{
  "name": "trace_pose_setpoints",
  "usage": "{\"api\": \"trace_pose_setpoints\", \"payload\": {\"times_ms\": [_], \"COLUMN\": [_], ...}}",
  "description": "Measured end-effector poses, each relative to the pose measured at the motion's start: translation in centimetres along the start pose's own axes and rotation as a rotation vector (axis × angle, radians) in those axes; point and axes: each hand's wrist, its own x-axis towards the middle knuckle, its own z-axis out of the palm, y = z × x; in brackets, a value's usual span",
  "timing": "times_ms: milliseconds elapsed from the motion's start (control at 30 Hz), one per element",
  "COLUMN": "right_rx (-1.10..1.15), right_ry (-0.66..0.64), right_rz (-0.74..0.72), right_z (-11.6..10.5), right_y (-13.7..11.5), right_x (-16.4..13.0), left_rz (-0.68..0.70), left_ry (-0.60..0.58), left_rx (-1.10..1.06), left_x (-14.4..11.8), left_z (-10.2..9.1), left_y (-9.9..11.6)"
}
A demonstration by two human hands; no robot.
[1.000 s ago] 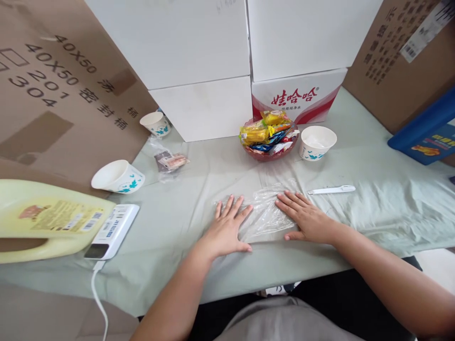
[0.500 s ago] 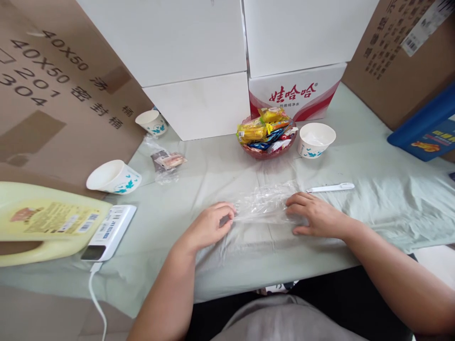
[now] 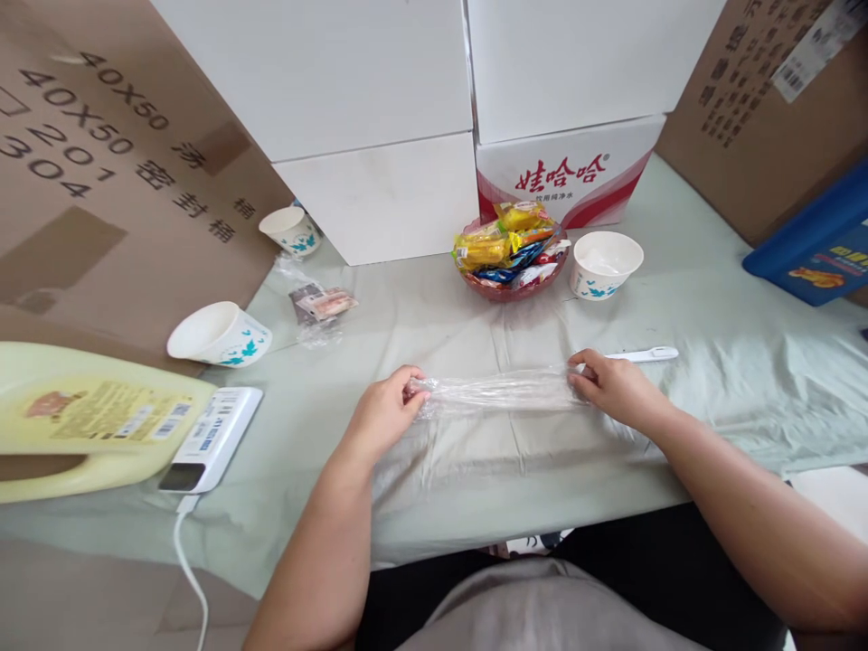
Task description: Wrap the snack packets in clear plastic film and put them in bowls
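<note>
A clear, crinkled plastic film (image 3: 502, 391), perhaps a bag, is stretched sideways in a narrow band between my hands, low over the cloth. My left hand (image 3: 388, 407) pinches its left end between thumb and fingers. At the other end, my right hand (image 3: 614, 384) grips the film with thumb and forefinger. Just behind the right hand lies a white utility knife (image 3: 644, 354), partly hidden by the fingers. A pink glass bowl (image 3: 502, 291) heaped with wrapped snacks (image 3: 505, 242) stands beyond the film.
Paper bowls (image 3: 607, 262) stand at the back right and on the left (image 3: 221, 334). A bagged item (image 3: 325, 303) lies left of centre. At the left are a yellow jug (image 3: 101, 411) and a white power strip or charger (image 3: 213, 438). Boxes (image 3: 562, 176) line the back.
Both hands have closed on the film's ends and moved apart, left hand leftward, right hand rightward. The loose, spread film is now pulled into a narrow band.
</note>
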Motion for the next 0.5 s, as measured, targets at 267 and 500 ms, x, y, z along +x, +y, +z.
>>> {"api": "trace_pose_setpoints", "payload": {"times_ms": [267, 500], "right_rx": [-0.286, -0.337], "right_ry": [0.371, 0.03], "right_rz": [-0.285, -0.734], "right_z": [0.7, 4.4], "right_y": [-1.8, -2.5], "right_x": [-1.1, -1.4], "left_rz": [0.229, 0.608], "left_ry": [0.419, -0.049], "left_rx": [0.175, 0.348], "left_x": [-1.7, -2.9], "left_z": [2.4, 7.4], "left_y": [3.0, 4.2]}}
